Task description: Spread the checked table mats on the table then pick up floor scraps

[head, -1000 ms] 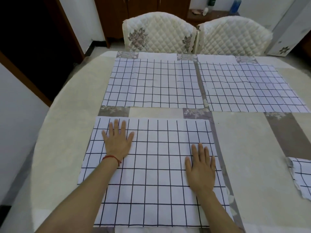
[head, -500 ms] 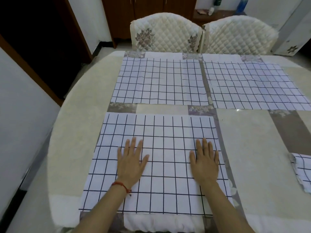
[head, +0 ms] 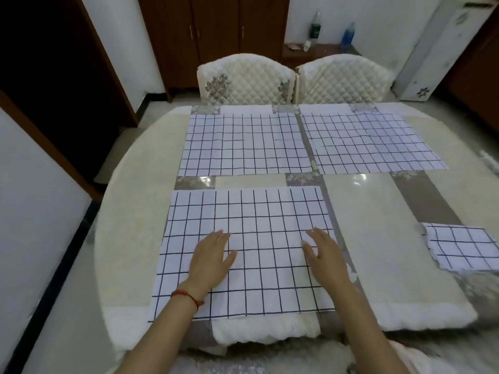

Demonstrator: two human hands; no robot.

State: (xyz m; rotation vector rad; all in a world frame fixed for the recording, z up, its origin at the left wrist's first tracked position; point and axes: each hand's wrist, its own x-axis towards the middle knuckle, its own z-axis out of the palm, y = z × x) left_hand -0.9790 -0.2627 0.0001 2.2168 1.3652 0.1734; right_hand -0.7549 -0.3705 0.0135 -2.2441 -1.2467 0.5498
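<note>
Both hands, left hand point(head: 212, 261) and right hand point(head: 325, 256), are lying spread flat on the near mat point(head: 243, 211), lower centre; bare table point(head: 378, 238) is showing to its right.

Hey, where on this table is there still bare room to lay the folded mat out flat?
Bare table lies between the near mat and the folded mat, below the far right mat. The far half is crowded.

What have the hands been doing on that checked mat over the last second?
Both hands, left hand and right hand, slid flat down the near checked mat toward the person, smoothing it; nothing was gripped. The two far mats and the folded mat at right stayed put.
</note>
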